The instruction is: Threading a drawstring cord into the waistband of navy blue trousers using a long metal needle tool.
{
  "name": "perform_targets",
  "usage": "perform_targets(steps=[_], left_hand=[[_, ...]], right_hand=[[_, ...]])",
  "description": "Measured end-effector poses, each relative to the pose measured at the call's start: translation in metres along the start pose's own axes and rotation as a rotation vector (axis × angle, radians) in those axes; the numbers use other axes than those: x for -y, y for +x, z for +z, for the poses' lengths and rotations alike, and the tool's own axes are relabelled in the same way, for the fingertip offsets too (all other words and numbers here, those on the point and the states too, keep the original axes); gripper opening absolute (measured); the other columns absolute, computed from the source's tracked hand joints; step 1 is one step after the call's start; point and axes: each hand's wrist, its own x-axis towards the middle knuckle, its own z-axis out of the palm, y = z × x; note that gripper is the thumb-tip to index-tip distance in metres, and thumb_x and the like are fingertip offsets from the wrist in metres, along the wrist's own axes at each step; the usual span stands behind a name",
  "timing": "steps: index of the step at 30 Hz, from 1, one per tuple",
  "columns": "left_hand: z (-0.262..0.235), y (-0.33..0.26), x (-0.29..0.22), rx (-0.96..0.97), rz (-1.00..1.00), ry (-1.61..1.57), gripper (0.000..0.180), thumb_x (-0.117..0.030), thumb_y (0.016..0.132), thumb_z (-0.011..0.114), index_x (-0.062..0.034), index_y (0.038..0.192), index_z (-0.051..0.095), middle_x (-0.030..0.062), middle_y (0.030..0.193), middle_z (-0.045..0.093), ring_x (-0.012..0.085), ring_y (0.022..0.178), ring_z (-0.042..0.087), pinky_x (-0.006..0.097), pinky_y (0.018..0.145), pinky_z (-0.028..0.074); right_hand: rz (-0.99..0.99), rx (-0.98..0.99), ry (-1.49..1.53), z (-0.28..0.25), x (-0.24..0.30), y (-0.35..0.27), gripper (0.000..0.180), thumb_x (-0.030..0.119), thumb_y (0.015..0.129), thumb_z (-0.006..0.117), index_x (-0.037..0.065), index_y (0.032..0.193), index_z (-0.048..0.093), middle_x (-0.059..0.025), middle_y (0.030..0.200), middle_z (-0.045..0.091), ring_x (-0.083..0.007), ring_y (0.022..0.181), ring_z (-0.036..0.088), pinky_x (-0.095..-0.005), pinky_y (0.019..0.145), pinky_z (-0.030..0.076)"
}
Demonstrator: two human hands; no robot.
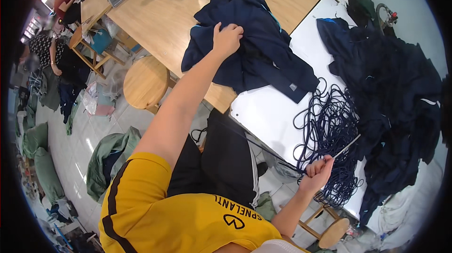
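Observation:
A dark navy garment with a bright blue edge lies bunched across the table. My left hand is on top of it, fingers curled into the cloth. Lower right, my right hand is closed round a thin pale rod, whose tip points up and to the right. Beside that hand a tangled heap of navy cord spills over the edge of the white tabletop. Some strands of it run left from near my right hand toward my lap.
The wooden table adjoins a white tabletop. More navy garments are piled at right. Wooden stools stand at left and below the cord. Green cloth lies on the floor. Two other people are at far left.

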Motion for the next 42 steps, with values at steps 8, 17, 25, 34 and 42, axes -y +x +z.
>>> perform_targets(steps=[8, 17, 25, 34, 42], left_hand=[[-0.126, -0.077, -0.103, 0.22, 0.213, -0.637, 0.01, -0.016, 0.084, 0.062, -0.0082, 0.088, 0.058, 0.0107, 0.071, 0.06, 0.0225, 0.064, 0.061, 0.03, 0.056, 0.046], [-0.123, -0.147, -0.124, -0.02, 0.357, -0.69, 0.016, -0.016, 0.071, 0.069, -0.0103, 0.085, 0.063, 0.0063, 0.109, 0.06, 0.0287, 0.102, 0.055, 0.042, 0.091, 0.04], [-0.105, -0.194, -0.035, 0.542, -0.154, -0.399, 0.061, -0.051, 0.079, 0.062, -0.0103, 0.123, 0.05, 0.0187, 0.115, 0.054, 0.0364, 0.105, 0.053, 0.043, 0.086, 0.044], [-0.187, -0.117, -0.026, 0.282, -0.788, -1.274, 0.046, -0.041, 0.091, 0.055, -0.0003, 0.112, 0.058, 0.007, 0.102, 0.063, 0.0116, 0.092, 0.059, 0.023, 0.08, 0.046], [-0.111, -0.133, 0.002, -0.038, -0.518, -1.057, 0.047, -0.031, 0.091, 0.055, -0.0065, 0.128, 0.04, 0.0174, 0.122, 0.047, 0.0207, 0.111, 0.048, 0.03, 0.094, 0.038]], right_hand=[[-0.082, 0.002, -0.092, 0.03, -0.019, -0.001, 0.034, 0.041, 0.099, 0.036, 0.013, 0.08, 0.038, 0.0009, 0.065, 0.041, -0.0062, 0.047, 0.026, -0.0216, 0.04, 0.019], [0.043, 0.488, -0.446, 0.073, -0.102, 0.003, 0.029, 0.026, 0.095, 0.049, 0.008, 0.106, 0.031, -0.0179, 0.133, 0.036, -0.0224, 0.121, 0.034, -0.033, 0.105, 0.021], [-0.236, 0.483, -1.01, 0.051, -0.093, -0.002, 0.03, 0.015, 0.08, 0.068, -0.001, 0.095, 0.048, -0.011, 0.092, 0.054, -0.02, 0.091, 0.05, -0.0305, 0.086, 0.04], [-0.512, 0.317, -0.791, 0.091, 0.017, 0.107, 0.022, 0.021, 0.087, 0.064, 0.0, 0.094, 0.06, -0.0035, 0.089, 0.061, -0.0095, 0.079, 0.054, -0.0206, 0.073, 0.042], [-0.45, 0.274, -0.784, 0.076, -0.043, 0.105, 0.027, 0.016, 0.089, 0.061, -0.001, 0.098, 0.042, -0.0087, 0.094, 0.054, -0.0105, 0.074, 0.054, -0.0207, 0.064, 0.043]])
